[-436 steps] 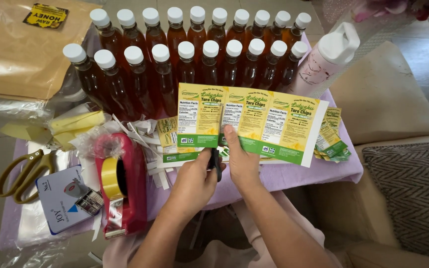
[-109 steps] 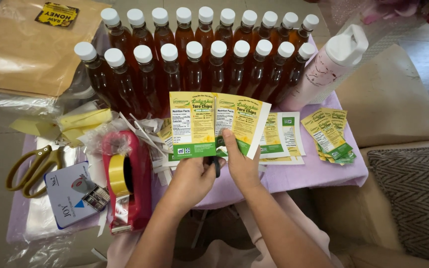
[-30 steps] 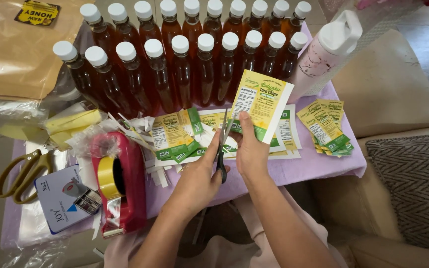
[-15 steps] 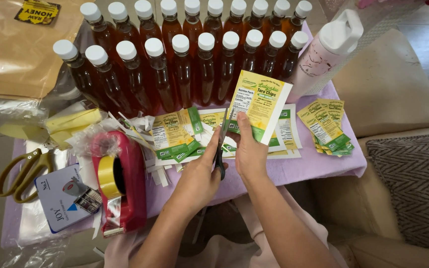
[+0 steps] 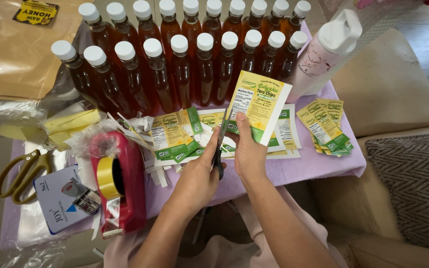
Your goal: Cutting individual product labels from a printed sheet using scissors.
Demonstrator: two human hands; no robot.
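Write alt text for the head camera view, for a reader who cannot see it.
The left hand works dark scissors along the edge of a yellow-green label held up by the right hand, above a purple-covered table with cut labels, two rows of amber bottles and a red tape dispenser.

Low lilac-covered table (image 5: 319, 171) between beige cushion (image 5: 388, 84) and patterned grey cushion (image 5: 413, 188).

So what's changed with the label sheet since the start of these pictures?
The long sheet is cut down: the right hand now holds a single label, while the left hand works the scissors. Cut labels have piled up. The bottles and tape dispenser stayed put.
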